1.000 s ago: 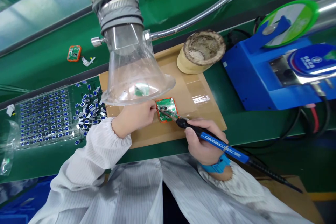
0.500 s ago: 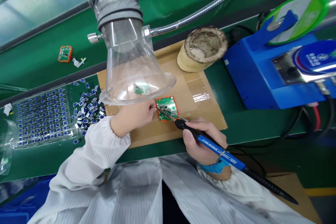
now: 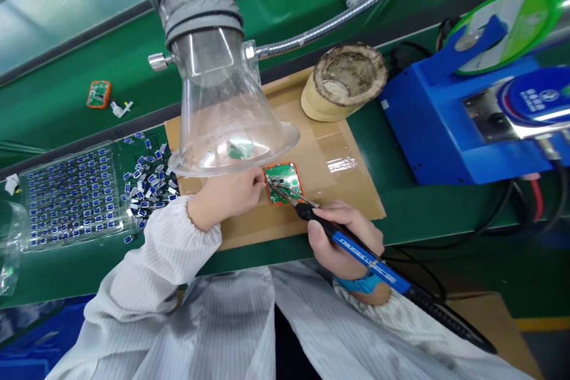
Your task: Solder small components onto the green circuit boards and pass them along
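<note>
A green circuit board with an orange rim [image 3: 288, 177] lies on a cardboard sheet [image 3: 320, 154]. My left hand [image 3: 240, 193] is closed in a pinch at the board's left edge; what its fingertips hold is too small to make out. My right hand [image 3: 345, 237] is wrapped round a blue and black soldering iron [image 3: 369, 261]. The iron's metal tip and thin feed tube reach over the left part of the board. Above the left hand hangs a clear fume hood [image 3: 222, 101], which covers part of the view behind it.
Left of the cardboard lie a heap of small blue-and-white components [image 3: 149, 181] and a clear tray [image 3: 73, 196] with rows of them. A crusted round pot [image 3: 345, 83] stands behind, beside a blue solder feeder [image 3: 427, 124]. Two more boards lie on the green strip at the back.
The boards on the back strip have shifted left. The soldering iron's handle and my right hand have moved slightly left, its tip staying over the board. My left hand keeps its pinch.
</note>
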`<state>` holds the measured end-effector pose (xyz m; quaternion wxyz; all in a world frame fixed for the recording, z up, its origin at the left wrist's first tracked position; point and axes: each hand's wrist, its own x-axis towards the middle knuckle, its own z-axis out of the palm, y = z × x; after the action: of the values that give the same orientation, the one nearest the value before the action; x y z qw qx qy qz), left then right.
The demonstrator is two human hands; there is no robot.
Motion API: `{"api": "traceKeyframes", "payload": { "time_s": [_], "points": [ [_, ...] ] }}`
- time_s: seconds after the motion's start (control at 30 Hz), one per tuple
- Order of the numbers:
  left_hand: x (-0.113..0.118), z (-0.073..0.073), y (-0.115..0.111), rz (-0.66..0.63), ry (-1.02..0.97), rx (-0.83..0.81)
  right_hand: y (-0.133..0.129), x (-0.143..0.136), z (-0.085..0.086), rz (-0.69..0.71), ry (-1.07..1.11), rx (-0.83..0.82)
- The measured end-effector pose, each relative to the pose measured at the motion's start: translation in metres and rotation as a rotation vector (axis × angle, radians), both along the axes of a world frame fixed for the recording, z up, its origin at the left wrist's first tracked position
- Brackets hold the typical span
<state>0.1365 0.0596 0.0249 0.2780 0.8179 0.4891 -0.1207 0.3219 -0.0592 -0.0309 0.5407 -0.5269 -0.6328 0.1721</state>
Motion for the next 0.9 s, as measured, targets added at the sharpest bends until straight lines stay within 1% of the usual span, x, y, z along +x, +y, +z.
{"api": "traceKeyframes", "payload": {
  "time_s": [0.27,0.37,0.5,0.73,0.9],
  "points": [
    [-0.001,-0.001,0.001,0.005,-0.024,0.002,0.0,0.0,0.002,-0.004,-0.035,0.017],
    [-0.001,-0.002,0.001,0.011,-0.026,0.003,0.0,0.0,0.0,-0.009,-0.027,0.032],
    [-0.001,-0.001,0.001,-0.005,-0.02,0.008,-0.002,0.003,-0.008,-0.059,0.059,0.06],
    [-0.002,0.0,0.002,-0.002,-0.02,0.01,-0.007,0.005,-0.015,-0.071,0.14,0.015],
    [-0.003,-0.004,-0.006,-0.031,-0.069,0.03,-0.004,0.006,-0.018,-0.19,0.281,-0.049]
  ]
}}
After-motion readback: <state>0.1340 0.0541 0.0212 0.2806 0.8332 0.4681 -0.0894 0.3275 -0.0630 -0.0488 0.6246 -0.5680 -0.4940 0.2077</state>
